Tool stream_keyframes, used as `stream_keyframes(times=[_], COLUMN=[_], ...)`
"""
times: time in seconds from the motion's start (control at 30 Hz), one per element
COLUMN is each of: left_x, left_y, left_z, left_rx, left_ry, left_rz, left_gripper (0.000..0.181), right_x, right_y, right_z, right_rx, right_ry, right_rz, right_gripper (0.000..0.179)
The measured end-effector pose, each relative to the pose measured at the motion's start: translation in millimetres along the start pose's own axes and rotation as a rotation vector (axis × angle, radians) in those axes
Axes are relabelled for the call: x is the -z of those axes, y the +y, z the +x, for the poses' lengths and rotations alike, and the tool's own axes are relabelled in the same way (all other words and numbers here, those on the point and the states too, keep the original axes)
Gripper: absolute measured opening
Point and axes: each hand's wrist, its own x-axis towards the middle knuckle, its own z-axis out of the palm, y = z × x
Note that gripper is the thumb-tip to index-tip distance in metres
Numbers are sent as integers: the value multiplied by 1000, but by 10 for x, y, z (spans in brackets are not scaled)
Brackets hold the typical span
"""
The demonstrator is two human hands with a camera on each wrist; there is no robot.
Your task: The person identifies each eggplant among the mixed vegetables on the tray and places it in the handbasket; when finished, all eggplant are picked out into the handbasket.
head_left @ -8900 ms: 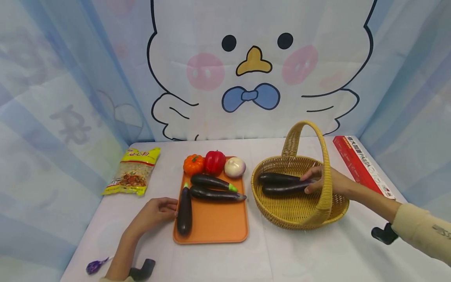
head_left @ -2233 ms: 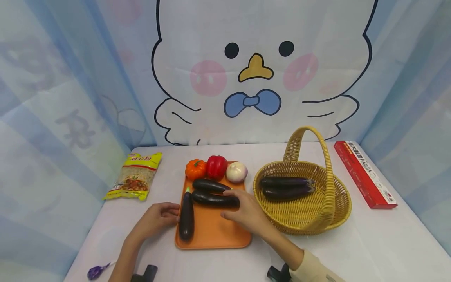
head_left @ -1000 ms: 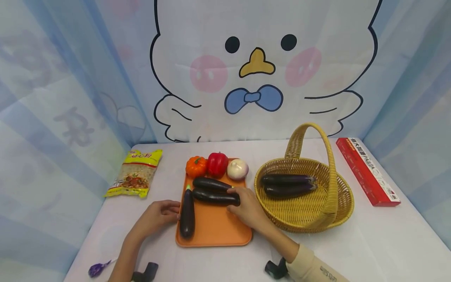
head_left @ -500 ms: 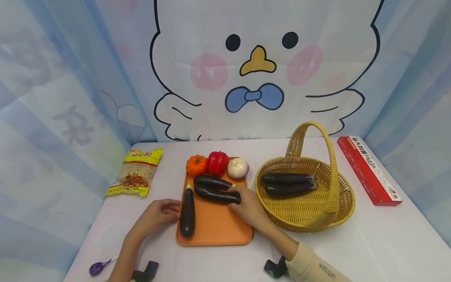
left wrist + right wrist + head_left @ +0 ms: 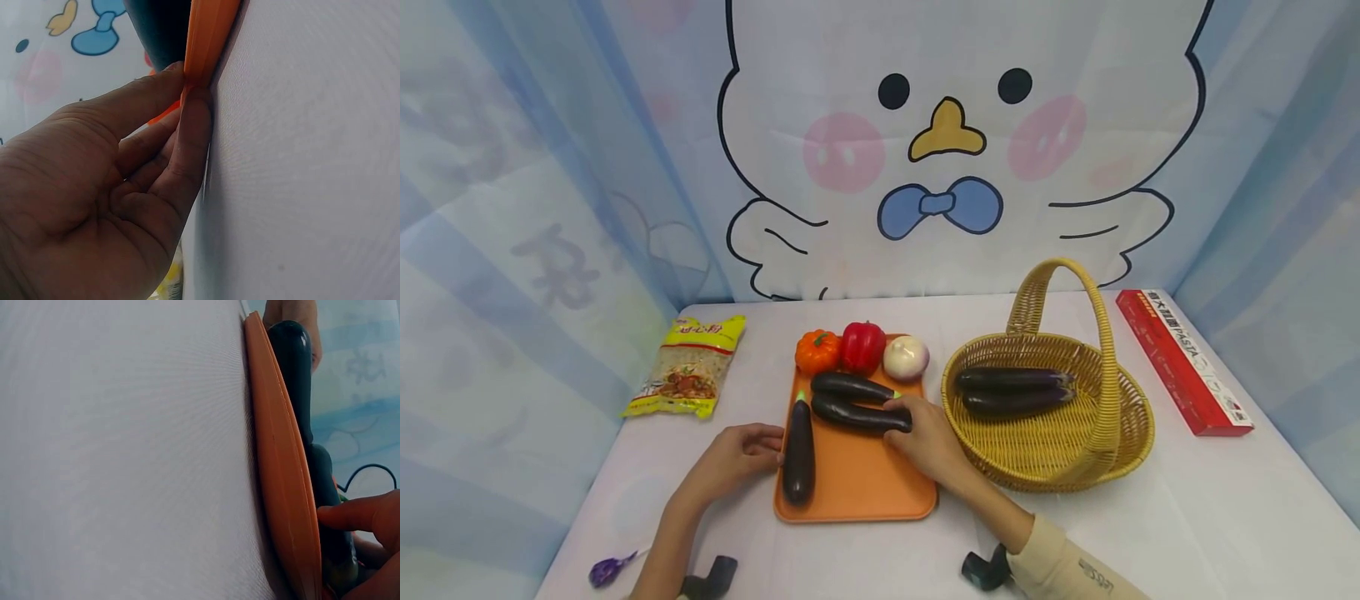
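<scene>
On the orange tray (image 5: 872, 492) lie three eggplants. My right hand (image 5: 928, 442) grips the stem end of the front crosswise eggplant (image 5: 850, 414), thumb on the near side and fingers over the far side; its stem is hidden. Another eggplant (image 5: 850, 386) lies just behind it, and the third eggplant (image 5: 799, 454) runs lengthwise along the tray's left side. With thumb and fingers, my left hand (image 5: 733, 462) pinches the tray's left rim (image 5: 209, 44). The right wrist view shows my right thumb (image 5: 350, 514) against the dark eggplant, just over the tray's edge.
Behind the eggplants sit a small orange pumpkin (image 5: 818, 352), a red bell pepper (image 5: 863, 348) and a white-purple round vegetable (image 5: 906, 357). A yellow wicker basket (image 5: 1022, 458) holds two eggplants (image 5: 1015, 392). A noodle bag (image 5: 687, 367), a red pasta box (image 5: 1183, 367) and a purple lollipop (image 5: 612, 570) lie around.
My right hand has let go of an eggplant in the basket, moved left to the tray and gripped the front crosswise eggplant, whose left end shifted slightly back. My left hand has stayed.
</scene>
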Motion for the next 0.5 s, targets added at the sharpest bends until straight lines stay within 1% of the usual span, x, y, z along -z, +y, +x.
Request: stream_keyframes(times=[0.27,0.5], left_x=[-2,-4], left_y=[10,13], left_z=[3,0], left_rx=[8,-3], left_ry=[4,-2], left_rz=[-1,-6], left_gripper=[44,43], right_x=[9,22], right_y=[-35,-74], right_z=[-16,-25], right_rx=[0,-7], right_ry=[12,22], right_rz=[19,27], right_gripper=[36,36])
